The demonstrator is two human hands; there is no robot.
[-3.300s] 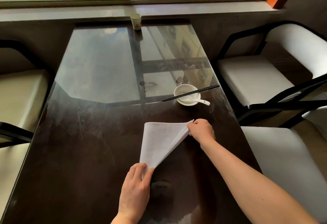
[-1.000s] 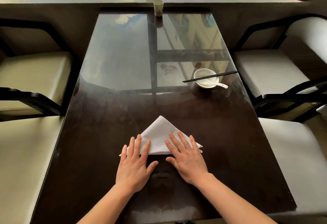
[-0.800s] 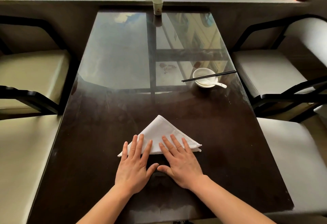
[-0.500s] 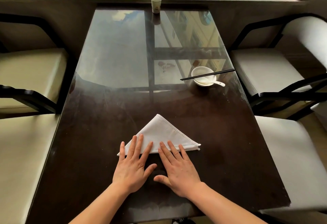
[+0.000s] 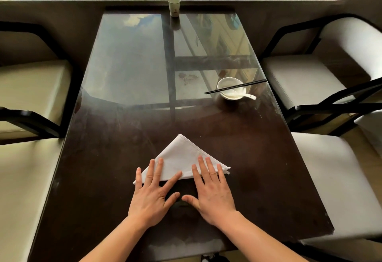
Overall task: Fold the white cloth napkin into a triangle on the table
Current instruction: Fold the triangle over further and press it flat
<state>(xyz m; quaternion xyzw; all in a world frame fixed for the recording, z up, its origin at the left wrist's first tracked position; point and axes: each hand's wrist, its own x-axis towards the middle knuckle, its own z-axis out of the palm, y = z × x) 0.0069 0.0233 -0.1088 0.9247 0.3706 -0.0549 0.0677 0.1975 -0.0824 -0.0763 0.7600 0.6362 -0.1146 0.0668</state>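
Note:
The white cloth napkin [image 5: 180, 156] lies flat on the dark glass-topped table [image 5: 128, 88] as a triangle, its apex pointing away from me and its long edge nearest me. My left hand [image 5: 154, 194] rests palm down with its fingers spread, fingertips on the napkin's left part. My right hand [image 5: 210, 192] lies flat the same way, fingertips on the right part near the right corner. Neither hand grips anything. The two thumbs nearly meet on the bare table below the long edge.
A white bowl [image 5: 231, 88] with a white spoon [image 5: 248, 96] in it and black chopsticks [image 5: 235, 89] laid across stands at the right of the table. A paper cup [image 5: 174, 6] stands at the far edge. Cushioned chairs [image 5: 306, 77] flank both sides.
The napkin went from being held by two corners to lying flat as a triangle. In the last second both hands slid slightly back toward me along the napkin, still flat.

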